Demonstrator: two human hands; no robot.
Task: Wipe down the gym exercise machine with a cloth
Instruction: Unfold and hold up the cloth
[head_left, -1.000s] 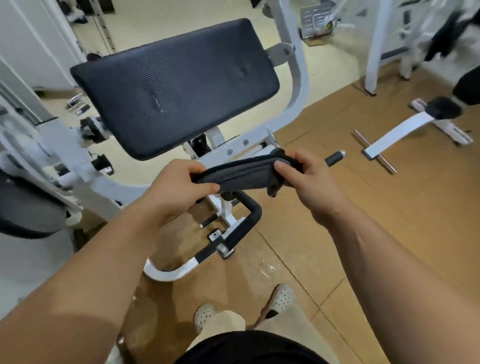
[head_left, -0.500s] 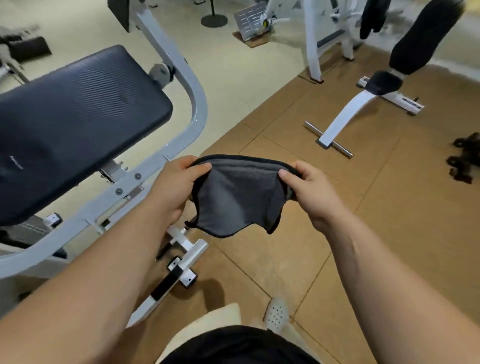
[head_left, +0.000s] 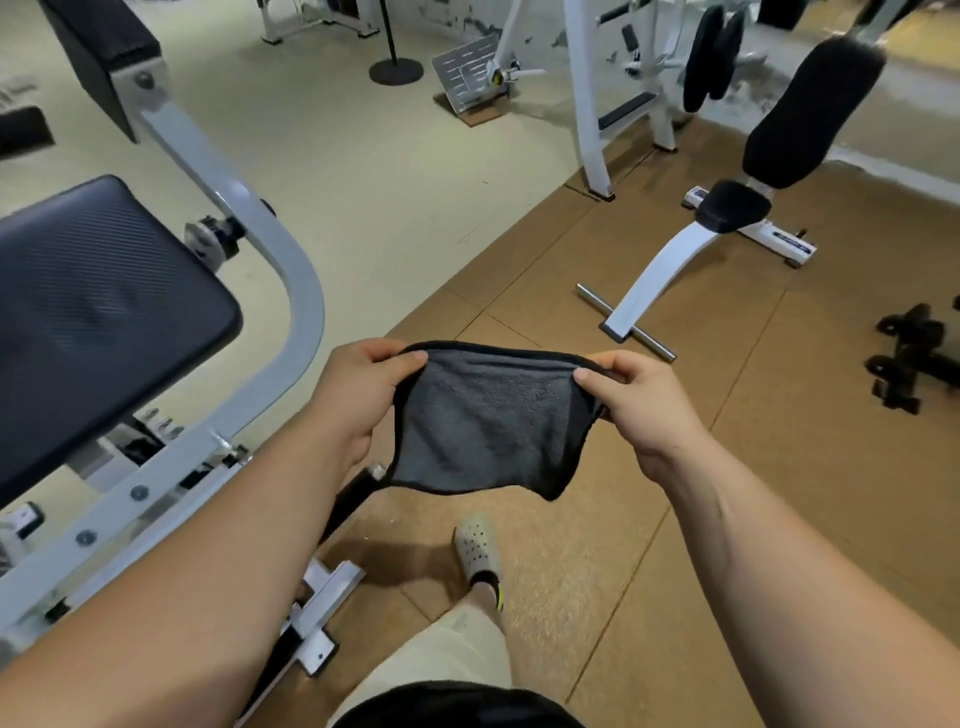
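Note:
A dark grey cloth (head_left: 488, 421) with a black hem hangs spread out in front of me, above the brown floor. My left hand (head_left: 358, 395) pinches its upper left corner and my right hand (head_left: 641, 405) pinches its upper right corner. The exercise machine stands to the left: a black ribbed pad (head_left: 98, 322) on a white curved frame (head_left: 244, 218). The cloth is clear of the machine, to the right of the pad.
A white bench with black pads (head_left: 732, 208) stands at the right on the brown mat. Dark dumbbells (head_left: 914, 358) lie at the far right. More white machines (head_left: 587, 93) and a round black stand base (head_left: 396, 70) are at the back. My foot in a pale clog (head_left: 478, 551) is below the cloth.
The cloth has gone from a bunched strip to an opened sheet stretched between both hands. My view has swung right, so the pad has slid to the left edge.

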